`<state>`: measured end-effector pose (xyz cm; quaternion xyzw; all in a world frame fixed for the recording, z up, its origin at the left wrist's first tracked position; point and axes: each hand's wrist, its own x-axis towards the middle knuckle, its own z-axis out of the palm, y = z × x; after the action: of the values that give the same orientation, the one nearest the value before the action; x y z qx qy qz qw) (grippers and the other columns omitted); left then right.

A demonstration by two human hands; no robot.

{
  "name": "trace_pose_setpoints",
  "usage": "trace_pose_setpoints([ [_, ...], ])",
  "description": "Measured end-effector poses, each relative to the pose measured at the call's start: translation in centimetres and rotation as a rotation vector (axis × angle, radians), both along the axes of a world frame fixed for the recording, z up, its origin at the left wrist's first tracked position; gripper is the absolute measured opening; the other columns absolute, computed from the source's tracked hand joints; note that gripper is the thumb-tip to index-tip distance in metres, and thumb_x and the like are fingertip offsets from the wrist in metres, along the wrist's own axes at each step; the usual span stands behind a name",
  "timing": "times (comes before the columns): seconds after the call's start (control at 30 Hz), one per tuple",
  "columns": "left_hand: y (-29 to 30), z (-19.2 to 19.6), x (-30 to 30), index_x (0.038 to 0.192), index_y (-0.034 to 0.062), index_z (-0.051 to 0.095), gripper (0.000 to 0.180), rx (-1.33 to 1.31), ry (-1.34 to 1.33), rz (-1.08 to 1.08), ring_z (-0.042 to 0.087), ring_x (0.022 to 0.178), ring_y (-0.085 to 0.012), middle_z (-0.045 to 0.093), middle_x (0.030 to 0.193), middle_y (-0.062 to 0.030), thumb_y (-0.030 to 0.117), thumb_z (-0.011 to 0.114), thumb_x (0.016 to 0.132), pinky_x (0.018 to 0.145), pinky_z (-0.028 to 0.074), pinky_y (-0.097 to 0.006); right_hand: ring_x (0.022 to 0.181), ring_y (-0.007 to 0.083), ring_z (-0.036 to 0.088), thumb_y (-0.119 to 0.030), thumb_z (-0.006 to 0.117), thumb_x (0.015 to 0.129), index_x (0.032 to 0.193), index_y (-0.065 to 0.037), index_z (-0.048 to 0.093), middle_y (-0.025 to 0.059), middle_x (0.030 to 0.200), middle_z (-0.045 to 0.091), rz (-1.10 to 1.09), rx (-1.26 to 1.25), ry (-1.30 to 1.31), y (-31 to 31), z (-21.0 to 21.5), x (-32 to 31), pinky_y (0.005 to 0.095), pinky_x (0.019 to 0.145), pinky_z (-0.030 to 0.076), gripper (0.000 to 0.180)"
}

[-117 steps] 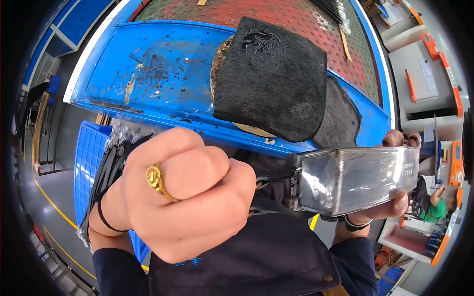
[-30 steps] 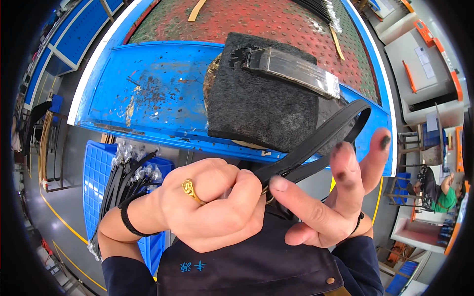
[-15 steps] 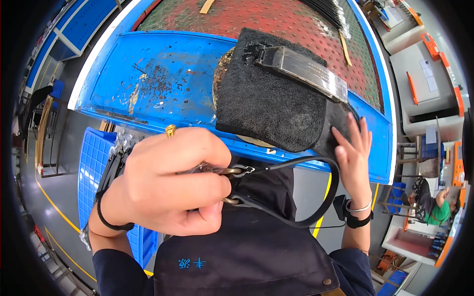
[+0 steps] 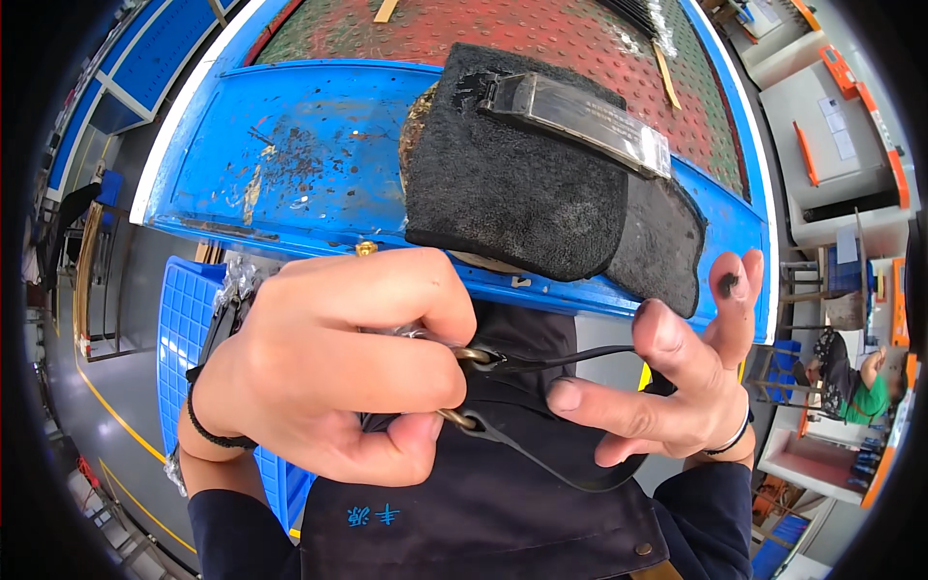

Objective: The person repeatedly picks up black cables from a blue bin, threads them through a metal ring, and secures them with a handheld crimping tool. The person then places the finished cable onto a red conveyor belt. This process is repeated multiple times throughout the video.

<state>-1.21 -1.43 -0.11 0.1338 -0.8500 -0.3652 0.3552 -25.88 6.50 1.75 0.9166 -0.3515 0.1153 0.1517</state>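
My left hand is closed on the ends of a thin black strap. Two brass-coloured rings poke out between its fingers, and the strap runs from them in a loop to the right. Against the far side of that loop is my right hand, fingers spread; it hides the end of the loop. One of its fingertips carries a dark smear. Beyond both hands a folded black cloth lies on the bench, with a long clear-and-dark case on top. What else my left fist encloses is hidden.
The blue bench tray is spotted with dark stains. Behind it is a red and green studded mat. A blue crate and wrapped black straps stand at the left. A person in green is far right.
My right hand has come away from the cloth's right edge, down and left to the strap loop. My left hand has shifted slightly right, still holding the strap.
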Motion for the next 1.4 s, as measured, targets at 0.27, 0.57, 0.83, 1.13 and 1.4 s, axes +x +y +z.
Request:
trace_pose_setpoints([
  [0.27,0.0,-0.4,0.2,0.060,0.0070,0.061,0.017,-0.028,0.034,0.011,0.046,0.048,-0.0141,0.052,0.067,-0.0046,0.008,0.058,0.044,0.043,0.034,-0.024,0.127,0.0370,0.022,-0.053,0.044,0.079,0.096,-0.033,0.066,0.0048,0.131,0.038,0.023,-0.014,-0.211,-0.2,-0.7,-0.6,0.0516,0.103,0.014,0.034],
  [0.57,-0.1,-0.8,0.5,0.057,0.0084,0.059,0.012,-0.251,0.112,0.022,0.045,0.048,-0.0153,0.052,0.068,-0.0029,0.010,0.061,0.046,0.042,0.032,-0.026,0.122,0.0343,0.032,-0.021,0.044,0.085,0.087,-0.005,0.065,0.0122,0.122,0.049,-0.667,0.148,-0.400,-1.1,-5.5,-4.8,0.0472,0.102,0.020,0.027],
  [0.83,0.1,-0.4,-0.1,0.056,0.0085,0.057,0.014,-0.331,0.043,-0.001,0.045,0.049,-0.0158,0.050,0.067,-0.0021,0.017,0.067,0.051,0.042,0.032,-0.026,0.105,0.0310,0.049,-0.036,0.044,0.087,0.090,-0.006,0.065,0.0108,0.102,0.058,-0.335,0.400,-0.609,-0.1,-2.1,-3.7,0.0460,0.099,0.026,0.036],
  [1.13,-0.1,-0.4,-0.6,0.058,0.0081,0.059,0.013,-0.322,0.075,-0.061,0.045,0.048,-0.0151,0.051,0.067,-0.0026,0.018,0.066,0.060,0.041,0.032,-0.025,0.089,0.0254,0.055,-0.057,0.034,0.081,0.100,-0.020,0.064,0.0035,0.085,0.057,0.087,0.530,-0.518,-0.8,-1.4,-0.1,0.0498,0.096,0.031,0.051],
  [1.4,-0.4,-0.6,-0.6,0.058,0.0075,0.060,0.010,-0.321,0.106,-0.097,0.045,0.047,-0.0145,0.052,0.067,-0.0041,0.016,0.065,0.057,0.041,0.032,-0.024,0.088,0.0244,0.054,-0.058,0.034,0.081,0.099,-0.019,0.065,0.0033,0.084,0.055,0.089,0.505,-0.500,-0.8,-1.6,-0.1,0.0501,0.095,0.031,0.052],
])
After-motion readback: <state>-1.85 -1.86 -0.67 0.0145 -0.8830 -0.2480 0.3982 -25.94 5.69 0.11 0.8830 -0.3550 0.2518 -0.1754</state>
